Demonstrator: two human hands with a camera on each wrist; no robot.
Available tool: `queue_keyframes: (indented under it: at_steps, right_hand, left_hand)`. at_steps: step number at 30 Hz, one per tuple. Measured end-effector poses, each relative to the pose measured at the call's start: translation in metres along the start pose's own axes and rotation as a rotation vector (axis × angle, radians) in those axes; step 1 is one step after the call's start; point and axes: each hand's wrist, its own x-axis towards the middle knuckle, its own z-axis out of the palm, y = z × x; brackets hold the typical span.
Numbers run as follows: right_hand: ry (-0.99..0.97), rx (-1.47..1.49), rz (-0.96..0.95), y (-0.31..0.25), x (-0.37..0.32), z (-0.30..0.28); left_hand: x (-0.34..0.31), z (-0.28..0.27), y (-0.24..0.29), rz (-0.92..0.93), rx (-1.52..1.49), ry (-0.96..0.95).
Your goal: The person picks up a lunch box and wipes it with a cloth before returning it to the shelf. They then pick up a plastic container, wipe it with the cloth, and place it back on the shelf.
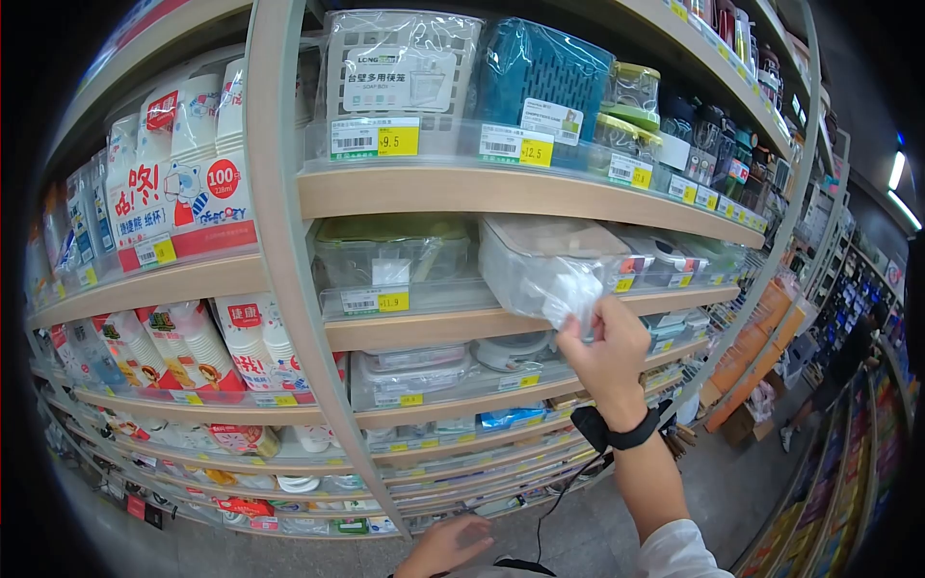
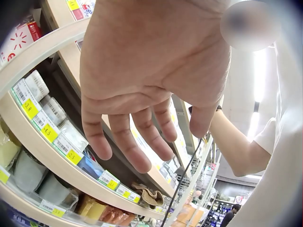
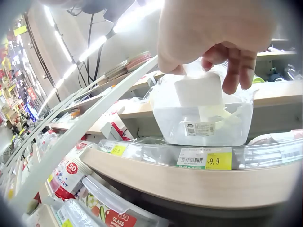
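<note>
My right hand [image 1: 612, 352] pinches the crinkled plastic wrapping at the front of a translucent lidded storage box [image 1: 520, 265]. The box sits at the front of a middle shelf, jutting over the price strip in the head view. In the right wrist view, thumb and fingers grip above the box [image 3: 177, 123], near a white card [image 3: 199, 90] under the film. A small printed label [image 3: 200, 129] shows low on its side. Low in the head view hangs my left hand [image 1: 448, 544], holding nothing; its fingers are loosely bent in the left wrist view.
Left of the box stands a green-lidded clear container [image 1: 390, 255]. Above are a wrapped white basket [image 1: 400, 72] and a blue one [image 1: 540, 82]. A shelf upright [image 1: 299, 241] divides off packs of paper cups [image 1: 183, 164]. A black cable [image 1: 549, 501] hangs from my right wristband.
</note>
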Motion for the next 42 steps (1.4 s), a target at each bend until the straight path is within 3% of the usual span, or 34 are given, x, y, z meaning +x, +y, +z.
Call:
queue_keyframes:
  at_steps: [9, 11, 16, 18, 21, 25, 27, 34, 39, 42]
  right_hand:
    - [-0.046, 0.057, -0.127, 0.014, -0.067, -0.057]
    - [-0.056, 0.104, -0.175, 0.019, -0.083, -0.063]
    - [-0.133, 0.192, -0.185, 0.047, -0.137, -0.059]
    - [-0.096, 0.251, -0.187, 0.055, -0.152, -0.055]
    - [-0.171, 0.301, -0.133, 0.076, -0.186, -0.062]
    - [-0.271, 0.392, -0.031, 0.109, -0.214, -0.080]
    - [-0.300, 0.442, 0.019, 0.128, -0.229, -0.093]
    - [-0.387, 0.463, 0.151, 0.200, -0.265, -0.137]
    - [-0.449, 0.537, 0.198, 0.240, -0.286, -0.150]
    - [-0.496, 0.589, 0.194, 0.258, -0.293, -0.155]
  left_hand:
    - [0.014, -0.004, -0.001, 0.100, -0.010, 0.097]
    - [0.023, -0.003, -0.004, 0.248, 0.100, 0.220]
    - [0.040, 0.006, 0.021, 0.299, 0.185, 0.370]
    - [0.051, 0.017, 0.030, 0.394, 0.132, 0.518]
    - [0.065, 0.037, 0.041, 0.391, 0.166, 0.550]
    - [0.092, 0.085, 0.039, 0.359, 0.053, 0.541]
    - [0.102, 0.112, 0.044, 0.229, -0.055, 0.474]
    - [0.144, 0.203, 0.062, 0.073, -0.227, 0.408]
    - [0.172, 0.249, 0.044, -0.039, -0.386, 0.468]
    - [0.175, 0.261, 0.050, -0.052, -0.320, 0.487]
